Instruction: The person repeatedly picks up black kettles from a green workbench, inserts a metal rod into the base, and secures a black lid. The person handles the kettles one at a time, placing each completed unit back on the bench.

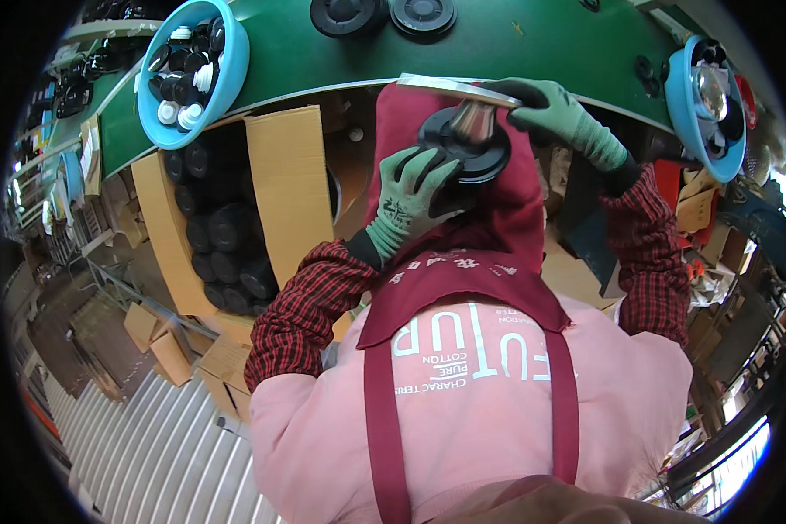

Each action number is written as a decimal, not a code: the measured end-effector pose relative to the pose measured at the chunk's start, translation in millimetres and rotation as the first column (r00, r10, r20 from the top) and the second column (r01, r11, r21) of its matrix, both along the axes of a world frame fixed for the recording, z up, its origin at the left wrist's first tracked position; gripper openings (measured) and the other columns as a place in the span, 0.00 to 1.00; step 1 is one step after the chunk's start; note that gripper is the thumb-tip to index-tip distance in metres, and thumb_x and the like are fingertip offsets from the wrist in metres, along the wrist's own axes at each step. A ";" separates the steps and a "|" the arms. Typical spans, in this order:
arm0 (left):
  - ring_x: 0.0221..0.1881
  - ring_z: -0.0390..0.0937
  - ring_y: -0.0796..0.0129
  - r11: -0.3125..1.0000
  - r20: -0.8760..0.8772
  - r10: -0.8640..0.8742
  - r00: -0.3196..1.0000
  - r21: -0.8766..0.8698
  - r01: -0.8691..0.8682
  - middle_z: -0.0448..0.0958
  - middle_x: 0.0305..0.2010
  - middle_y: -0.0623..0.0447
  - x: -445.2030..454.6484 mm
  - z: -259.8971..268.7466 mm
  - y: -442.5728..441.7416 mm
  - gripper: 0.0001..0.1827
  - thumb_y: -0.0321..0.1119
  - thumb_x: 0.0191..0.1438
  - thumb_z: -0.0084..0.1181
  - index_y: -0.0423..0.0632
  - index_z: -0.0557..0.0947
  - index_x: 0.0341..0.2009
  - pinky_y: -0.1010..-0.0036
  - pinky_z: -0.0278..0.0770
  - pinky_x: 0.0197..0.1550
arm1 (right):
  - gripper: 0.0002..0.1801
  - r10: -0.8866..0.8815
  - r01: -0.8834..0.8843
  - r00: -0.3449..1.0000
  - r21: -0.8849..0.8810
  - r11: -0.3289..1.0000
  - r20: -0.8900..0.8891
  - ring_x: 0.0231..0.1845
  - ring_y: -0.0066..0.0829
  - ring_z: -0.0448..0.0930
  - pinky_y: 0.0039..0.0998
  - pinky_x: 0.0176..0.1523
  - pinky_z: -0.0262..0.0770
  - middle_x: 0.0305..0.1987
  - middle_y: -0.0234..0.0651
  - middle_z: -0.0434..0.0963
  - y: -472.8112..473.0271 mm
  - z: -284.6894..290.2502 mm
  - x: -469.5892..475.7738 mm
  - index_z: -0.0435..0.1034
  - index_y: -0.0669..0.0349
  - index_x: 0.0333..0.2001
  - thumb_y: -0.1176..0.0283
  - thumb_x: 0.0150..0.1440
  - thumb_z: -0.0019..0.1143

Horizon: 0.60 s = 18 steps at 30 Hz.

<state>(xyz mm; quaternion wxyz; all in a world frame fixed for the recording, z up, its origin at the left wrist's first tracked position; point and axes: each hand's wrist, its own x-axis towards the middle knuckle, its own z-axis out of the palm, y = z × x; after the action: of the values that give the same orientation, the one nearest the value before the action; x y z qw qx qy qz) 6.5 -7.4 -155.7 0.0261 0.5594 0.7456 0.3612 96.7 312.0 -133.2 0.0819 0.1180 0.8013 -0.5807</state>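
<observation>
My left hand [422, 196], in a green glove with dark-coated fingers, grips the near left rim of a round black plastic disc part [491, 160] over my lap. On the disc's middle stands a tapered shiny metal piece [475, 122], its lower end against the raised centre. A flat silvery bar [455, 86] lies across the top of this piece, tilted down to the right. My right hand [557, 111], gloved the same way, is closed around the bar's right end. The dark red apron [393, 144] spreads beneath the disc.
Black discs [424, 14] lie on the green worktable [498, 52] ahead. A blue basin [239, 72] of black and white caps stands left, another blue basin [678, 85] right. Below left, an open cardboard box [288, 177] holds several black round parts [226, 236].
</observation>
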 end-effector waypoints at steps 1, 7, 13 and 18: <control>0.64 0.69 0.48 0.999 -0.002 -0.024 1.000 0.040 0.024 0.72 0.65 0.50 -9.3 13.8 4.6 0.39 0.47 0.46 0.79 0.58 0.80 0.64 0.53 0.66 0.65 | 0.30 0.088 -0.087 0.993 0.011 0.996 -0.085 0.42 0.26 0.84 0.31 0.50 0.80 0.43 0.36 0.84 -12.0 10.5 -4.1 0.75 0.60 0.64 0.69 0.57 0.57; 0.61 0.75 0.50 0.990 -0.171 0.097 0.981 -0.082 -0.112 0.78 0.61 0.47 -63.4 68.8 57.4 0.28 0.42 0.58 0.69 0.53 0.81 0.63 0.54 0.68 0.63 | 0.33 0.323 -0.232 0.940 0.480 0.846 -0.115 0.52 0.46 0.84 0.41 0.57 0.80 0.53 0.44 0.85 -22.7 21.8 -14.1 0.75 0.47 0.68 0.68 0.56 0.60; 0.46 0.79 0.57 0.886 -0.096 -0.013 0.995 -0.462 -0.033 0.81 0.45 0.53 -53.3 43.0 69.5 0.21 0.48 0.64 0.59 0.57 0.83 0.58 0.56 0.70 0.48 | 0.37 0.392 -0.281 0.920 0.660 0.697 -0.022 0.55 0.46 0.82 0.43 0.59 0.78 0.52 0.42 0.79 -20.9 -8.8 -13.8 0.67 0.45 0.73 0.65 0.59 0.59; 0.50 0.79 0.55 0.871 0.061 -0.099 0.993 -0.477 0.116 0.82 0.46 0.55 -80.4 36.2 64.7 0.19 0.46 0.65 0.56 0.60 0.83 0.59 0.55 0.72 0.52 | 0.26 0.056 -0.162 0.914 -0.237 0.958 -0.402 0.55 0.37 0.79 0.36 0.64 0.76 0.54 0.40 0.78 -12.2 -31.1 -9.3 0.72 0.58 0.67 0.66 0.66 0.55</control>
<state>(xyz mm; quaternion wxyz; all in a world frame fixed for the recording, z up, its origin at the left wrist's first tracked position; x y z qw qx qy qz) -73.8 57.3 -119.5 0.1966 0.5698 0.7789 0.1730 87.3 299.8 -164.2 -0.0322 -0.0576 0.7218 -0.6890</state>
